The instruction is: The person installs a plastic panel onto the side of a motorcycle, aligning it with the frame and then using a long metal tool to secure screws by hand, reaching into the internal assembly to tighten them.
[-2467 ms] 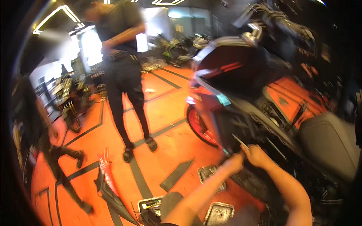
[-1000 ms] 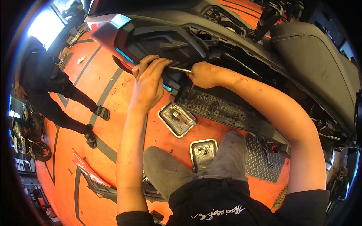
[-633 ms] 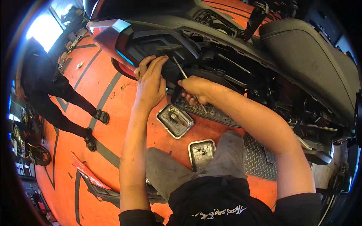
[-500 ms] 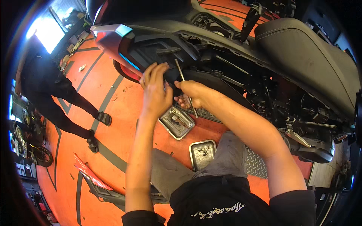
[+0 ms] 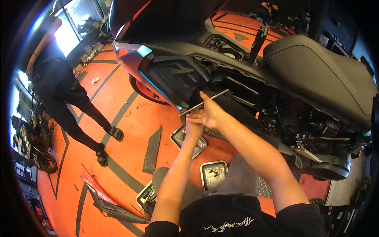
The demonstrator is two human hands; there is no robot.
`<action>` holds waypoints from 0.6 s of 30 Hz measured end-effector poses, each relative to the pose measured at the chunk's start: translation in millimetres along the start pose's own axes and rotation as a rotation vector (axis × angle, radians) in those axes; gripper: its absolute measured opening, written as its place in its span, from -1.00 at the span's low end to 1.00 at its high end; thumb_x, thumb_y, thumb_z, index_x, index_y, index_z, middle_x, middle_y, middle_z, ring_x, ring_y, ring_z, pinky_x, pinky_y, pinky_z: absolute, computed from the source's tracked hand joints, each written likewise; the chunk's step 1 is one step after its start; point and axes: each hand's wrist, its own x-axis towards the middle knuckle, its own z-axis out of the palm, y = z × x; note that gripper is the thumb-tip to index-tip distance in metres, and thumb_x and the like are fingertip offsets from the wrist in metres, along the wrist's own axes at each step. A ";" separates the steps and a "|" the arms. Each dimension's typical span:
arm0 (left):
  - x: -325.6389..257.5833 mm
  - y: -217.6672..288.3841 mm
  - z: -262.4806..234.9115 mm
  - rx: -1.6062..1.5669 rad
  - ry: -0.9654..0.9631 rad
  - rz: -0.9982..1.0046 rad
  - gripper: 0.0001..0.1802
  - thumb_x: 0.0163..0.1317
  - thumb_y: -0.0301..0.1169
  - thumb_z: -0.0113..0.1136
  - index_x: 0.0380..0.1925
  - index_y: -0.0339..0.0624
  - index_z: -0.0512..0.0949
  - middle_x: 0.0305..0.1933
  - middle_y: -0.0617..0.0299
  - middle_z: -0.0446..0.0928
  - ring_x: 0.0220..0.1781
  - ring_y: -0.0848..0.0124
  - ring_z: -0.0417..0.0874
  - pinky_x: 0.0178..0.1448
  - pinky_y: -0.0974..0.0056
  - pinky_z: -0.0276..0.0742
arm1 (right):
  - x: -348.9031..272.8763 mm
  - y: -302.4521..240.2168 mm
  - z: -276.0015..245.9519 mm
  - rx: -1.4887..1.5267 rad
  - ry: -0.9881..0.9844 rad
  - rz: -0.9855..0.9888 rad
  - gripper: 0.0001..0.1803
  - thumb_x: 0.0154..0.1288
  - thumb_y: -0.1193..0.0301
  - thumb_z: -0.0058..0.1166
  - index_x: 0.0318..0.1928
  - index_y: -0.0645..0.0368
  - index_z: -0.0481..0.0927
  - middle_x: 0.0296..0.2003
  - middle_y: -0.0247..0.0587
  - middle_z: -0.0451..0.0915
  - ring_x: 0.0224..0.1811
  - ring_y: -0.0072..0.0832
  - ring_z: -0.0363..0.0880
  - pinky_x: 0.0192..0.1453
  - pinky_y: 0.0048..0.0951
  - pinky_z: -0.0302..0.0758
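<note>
My right hand (image 5: pixel 212 113) grips a long thin metal rod tool (image 5: pixel 205 102) that points up and right into the open side of a scooter (image 5: pixel 244 91) with its side panels off. My left hand (image 5: pixel 193 127) sits right under the right one, fingers up by the tool's near end; the right hand hides whether it grips it. Both hands are just below the scooter's black inner panel (image 5: pixel 177 77) with its blue trim. The black seat (image 5: pixel 316 67) lies to the right.
Metal parts trays stand on the orange floor: one under my hands (image 5: pixel 182 136), one by my knee (image 5: pixel 213 174), one at lower left (image 5: pixel 147 194). A black strip (image 5: pixel 152 150) and a red body panel (image 5: pixel 94 185) lie nearby. Another person (image 5: pixel 63 91) stands at left.
My hands have drawn together and come a little away from the panel. The tool now tilts up to the right. My view has shifted, showing more of the seat.
</note>
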 end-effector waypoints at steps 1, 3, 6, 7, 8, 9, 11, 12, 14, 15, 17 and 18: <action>2.9 -3.0 6.8 0.001 0.007 0.002 -0.54 0.26 -0.56 0.12 0.19 -0.40 0.43 0.20 -0.03 0.55 0.21 0.15 0.60 0.27 0.23 0.52 | -5.8 -3.1 0.1 -0.005 -0.006 -0.002 -0.15 0.48 -0.21 -0.25 0.12 0.52 0.31 -0.13 0.16 0.46 -0.11 0.00 0.62 0.07 0.07 0.66; 10.0 -12.4 19.0 -0.812 0.079 0.045 -0.70 0.37 -0.47 0.04 0.06 -0.31 0.52 -0.02 0.15 0.65 -0.04 0.30 0.69 0.03 0.30 0.60 | -19.9 -7.2 -0.4 -0.257 -0.052 -0.002 -0.10 0.39 -0.27 -0.12 0.05 0.52 0.41 -0.18 0.20 0.51 -0.16 0.00 0.65 0.03 0.04 0.67; 19.5 -2.6 9.4 -0.432 0.002 0.061 -0.71 0.44 -0.36 -0.03 0.03 -0.21 0.58 -0.15 0.19 0.65 -0.17 0.39 0.66 -0.06 0.33 0.58 | -57.5 -27.9 -2.7 -0.925 0.000 -0.013 -0.16 0.30 -0.20 0.10 0.03 0.51 0.46 -0.18 0.25 0.59 -0.17 -0.07 0.69 -0.06 -0.07 0.68; 19.2 -1.0 0.9 -0.221 -0.072 0.032 -0.68 0.46 -0.35 -0.07 0.05 -0.22 0.58 -0.17 0.16 0.66 -0.16 0.40 0.67 -0.05 0.31 0.59 | -69.3 -35.6 2.8 -1.386 0.100 -0.082 -0.12 0.28 -0.16 0.17 0.14 0.52 0.39 -0.09 0.26 0.59 -0.12 -0.07 0.68 -0.08 -0.09 0.67; 20.1 0.5 -7.5 -0.010 -0.146 0.018 -0.65 0.48 -0.33 -0.11 0.06 -0.22 0.58 -0.19 0.14 0.66 -0.15 0.40 0.67 -0.04 0.29 0.59 | -74.8 -40.3 6.2 -1.657 0.144 -0.346 -0.16 0.24 -0.13 0.22 0.10 0.49 0.44 -0.11 0.19 0.60 -0.08 -0.07 0.67 -0.09 -0.08 0.65; 20.7 8.5 -7.9 0.009 -0.043 0.122 -0.68 0.43 -0.42 -0.11 0.02 -0.25 0.59 -0.20 0.07 0.67 -0.10 0.29 0.69 -0.01 0.22 0.59 | -80.9 -44.5 3.5 -1.907 0.204 -0.626 -0.21 0.21 -0.10 0.28 0.06 0.45 0.48 -0.14 0.12 0.61 -0.04 -0.08 0.65 -0.11 -0.07 0.62; 21.6 21.4 -13.4 -0.067 0.094 0.225 -0.70 0.37 -0.55 -0.10 -0.03 -0.28 0.60 -0.21 -0.04 0.67 -0.04 0.12 0.71 0.02 0.14 0.59 | -69.6 -46.4 -11.0 -1.986 0.142 -1.221 -0.30 0.18 -0.06 0.27 0.03 0.34 0.52 -0.19 0.06 0.60 -0.04 -0.02 0.61 -0.11 -0.09 0.56; 20.1 32.2 -22.9 -0.166 0.123 0.227 -0.70 0.35 -0.59 -0.10 -0.05 -0.29 0.60 -0.21 -0.08 0.67 -0.03 0.07 0.71 0.03 0.12 0.59 | -63.6 -50.5 -9.7 -2.121 0.129 -1.376 -0.37 0.20 -0.04 0.26 -0.01 0.29 0.53 -0.20 0.05 0.58 -0.05 -0.02 0.60 -0.09 -0.10 0.55; 24.9 20.3 -21.8 0.030 0.050 0.196 -0.74 0.29 -0.68 -0.07 -0.10 -0.36 0.58 -0.20 -0.20 0.64 -0.02 -0.12 0.66 0.01 0.06 0.61 | -40.5 -63.9 -14.9 -2.275 -0.041 -1.580 -0.53 0.30 0.04 0.19 -0.10 0.24 0.52 -0.28 0.12 0.62 -0.16 0.06 0.62 -0.15 -0.07 0.56; 24.5 20.4 -22.1 0.029 0.043 0.191 -0.74 0.29 -0.68 -0.07 -0.10 -0.36 0.58 -0.20 -0.20 0.64 -0.02 -0.12 0.66 0.01 0.06 0.61 | -31.9 -68.4 -12.7 -2.274 -0.041 -1.570 -0.53 0.30 0.04 0.19 -0.10 0.24 0.52 -0.28 0.12 0.62 -0.16 0.06 0.62 -0.15 -0.07 0.56; 22.8 28.6 -26.3 -0.082 0.074 0.233 -0.77 0.31 -0.67 -0.06 -0.12 -0.38 0.55 -0.22 -0.21 0.64 -0.05 -0.17 0.65 -0.02 0.01 0.60 | -20.3 -71.1 -3.1 -2.221 -0.141 -0.872 -0.62 0.30 0.15 0.21 -0.22 0.27 0.53 -0.45 0.12 0.65 -0.32 0.06 0.68 -0.26 -0.06 0.60; 23.9 23.1 -25.6 0.013 0.028 0.130 -0.74 0.29 -0.68 -0.05 -0.06 -0.37 0.53 -0.13 -0.24 0.62 0.03 -0.16 0.62 0.03 0.00 0.58 | -15.3 -67.2 -3.3 -2.129 -0.208 -0.942 -0.64 0.36 0.20 0.15 -0.21 0.31 0.52 -0.54 0.15 0.63 -0.41 0.10 0.68 -0.32 -0.02 0.60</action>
